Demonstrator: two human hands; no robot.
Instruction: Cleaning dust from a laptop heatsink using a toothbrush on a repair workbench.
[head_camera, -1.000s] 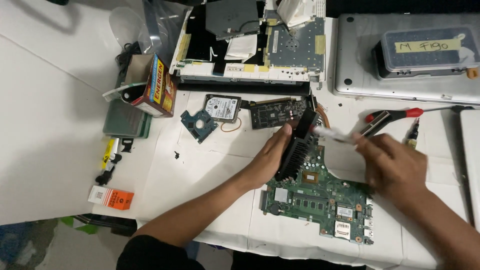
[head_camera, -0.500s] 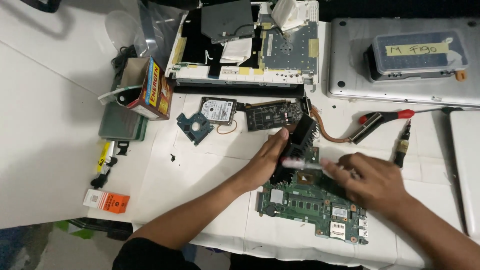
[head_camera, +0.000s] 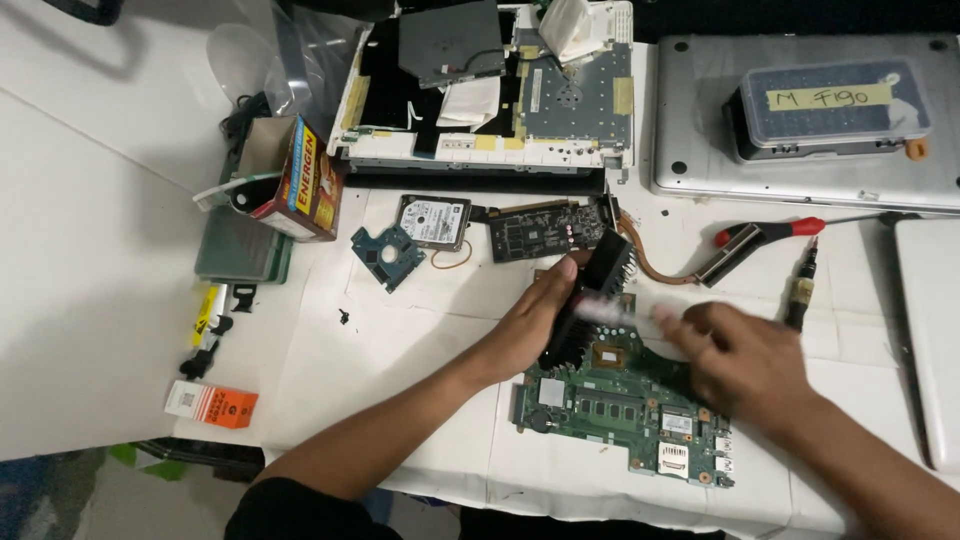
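Left hand (head_camera: 535, 320) grips a black fan (head_camera: 590, 295) above the motherboard (head_camera: 620, 410); right hand (head_camera: 735, 355), blurred, grip unclear; hard drive (head_camera: 432, 221), screwdriver (head_camera: 765, 233) nearby on tabletop (head_camera: 420, 330)

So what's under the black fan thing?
Under the black fan, held tilted by the left hand, lies the green circuit board. The right hand covers part of it.

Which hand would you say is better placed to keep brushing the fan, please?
Right, probably: the right hand holds the blurred brush against the fan, while the left hand grips the fan.
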